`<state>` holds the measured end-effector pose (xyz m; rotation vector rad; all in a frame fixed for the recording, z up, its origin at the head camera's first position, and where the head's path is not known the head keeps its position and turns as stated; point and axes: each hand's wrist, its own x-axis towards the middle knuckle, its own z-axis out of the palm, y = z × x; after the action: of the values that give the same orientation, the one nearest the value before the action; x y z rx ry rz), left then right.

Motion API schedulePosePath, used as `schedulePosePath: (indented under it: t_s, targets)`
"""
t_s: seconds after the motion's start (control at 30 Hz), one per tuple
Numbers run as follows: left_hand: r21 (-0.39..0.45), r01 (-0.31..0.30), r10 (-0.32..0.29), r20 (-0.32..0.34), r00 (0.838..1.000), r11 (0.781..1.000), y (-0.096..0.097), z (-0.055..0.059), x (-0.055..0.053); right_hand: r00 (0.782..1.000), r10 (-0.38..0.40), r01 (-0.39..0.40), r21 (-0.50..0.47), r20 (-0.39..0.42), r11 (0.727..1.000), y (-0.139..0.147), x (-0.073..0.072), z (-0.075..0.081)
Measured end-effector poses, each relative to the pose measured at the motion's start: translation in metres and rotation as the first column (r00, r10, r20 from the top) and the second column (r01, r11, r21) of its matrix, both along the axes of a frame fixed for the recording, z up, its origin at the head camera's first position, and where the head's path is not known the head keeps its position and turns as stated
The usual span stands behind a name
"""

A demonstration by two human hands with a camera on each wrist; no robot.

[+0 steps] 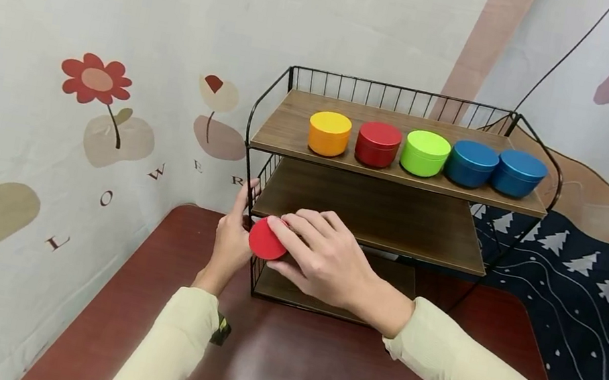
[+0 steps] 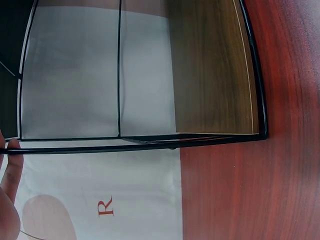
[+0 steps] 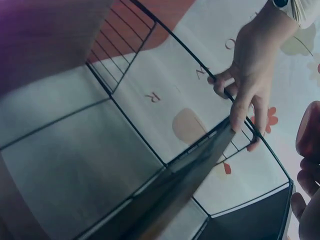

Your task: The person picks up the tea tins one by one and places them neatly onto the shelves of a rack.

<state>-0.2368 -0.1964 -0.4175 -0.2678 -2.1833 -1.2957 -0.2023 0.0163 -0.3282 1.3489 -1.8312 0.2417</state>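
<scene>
My right hand [image 1: 323, 260] pinches a red round tin [image 1: 267, 239], its flat face turned toward the head camera, in front of the left side of a three-tier shelf rack [image 1: 374, 208]. The same tin [image 3: 309, 132] shows at the right edge of the right wrist view, with fingertips beneath it. My left hand [image 1: 232, 242] grips the rack's black wire frame at the left front post; in the right wrist view this hand [image 3: 250, 82] has its thumb and fingers on both sides of the post. Only some of its fingers [image 2: 12, 172] appear in the left wrist view.
On the top shelf stand a yellow tin [image 1: 328, 133], a red tin [image 1: 378, 144], a green tin [image 1: 425, 154] and two blue tins [image 1: 471, 164] in a row. The rack stands on a reddish-brown table [image 1: 304, 371], close to a printed wall cloth [image 1: 188, 16].
</scene>
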Motion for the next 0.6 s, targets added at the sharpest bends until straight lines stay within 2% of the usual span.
schedulePosePath:
  t_s: [0.2, 0.4, 0.6]
  targets:
    - [-0.012, -0.017, 0.016, -0.012, 1.0, 1.0, 0.0, 0.001, -0.001, 0.997, -0.027, 0.025, -0.04, -0.069, 0.999, -0.005, -0.005, 0.021]
    - [-0.05, -0.035, 0.033, -0.049, 0.998, 0.998, -0.001, 0.0, -0.002, 0.989, -0.087, 0.073, -0.116, -0.124, 0.991, -0.011, -0.011, 0.037]
    - [-0.04, -0.031, 0.031, -0.006, 1.0, 0.999, -0.001, 0.0, 0.001, 0.969, -0.161, 0.124, -0.192, -0.186, 0.973, -0.018, -0.02, 0.053]
